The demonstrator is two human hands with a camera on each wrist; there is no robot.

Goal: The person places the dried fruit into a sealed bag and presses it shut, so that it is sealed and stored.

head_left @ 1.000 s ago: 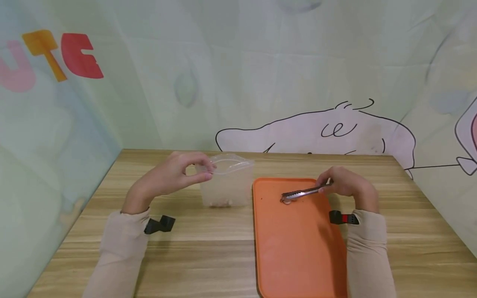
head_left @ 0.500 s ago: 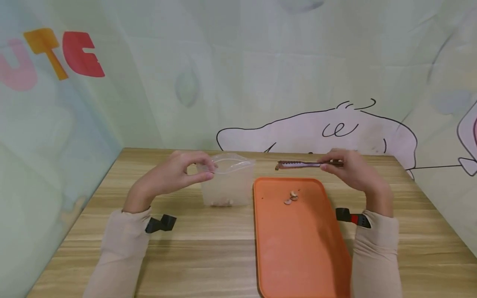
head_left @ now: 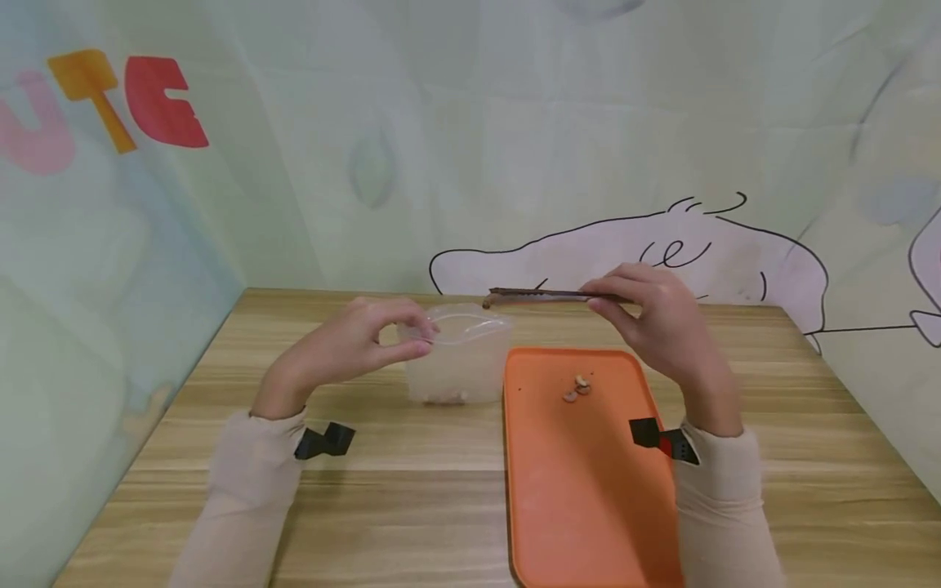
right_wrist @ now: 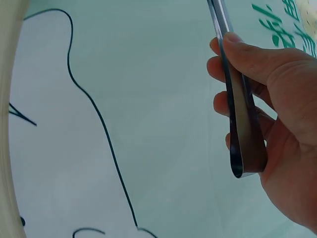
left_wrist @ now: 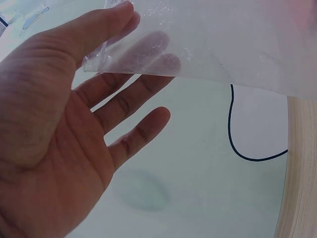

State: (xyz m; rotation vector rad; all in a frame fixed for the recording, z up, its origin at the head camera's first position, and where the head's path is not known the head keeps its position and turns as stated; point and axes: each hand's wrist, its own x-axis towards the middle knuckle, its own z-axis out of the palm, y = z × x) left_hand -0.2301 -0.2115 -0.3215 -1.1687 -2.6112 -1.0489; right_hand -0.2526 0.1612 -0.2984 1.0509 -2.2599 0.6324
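Note:
My left hand [head_left: 341,347] pinches the left upper corner of a clear zip bag [head_left: 459,367], which stands on the table with its mouth parted. Several pale pieces [head_left: 445,398] lie in its bottom. In the left wrist view, thumb and forefinger grip the bag's edge while the other fingers extend beside and behind the film. My right hand [head_left: 665,327] holds metal tongs [head_left: 540,295], level and pointing left. A small brown piece [head_left: 486,305] sits at their tips, just above the bag's right side. The right wrist view shows the tongs' bent end [right_wrist: 246,163] against the palm.
An orange tray [head_left: 588,490] lies right of the bag, bearing several curved, cashew-like nuts [head_left: 577,389] and tiny dark specks. The wooden table [head_left: 390,506] ends at a printed cloth backdrop [head_left: 309,163].
The right hand has raised the tongs from the nuts on the tray and carried them left to the bag's mouth, a small piece at their tips. The left hand keeps its grip.

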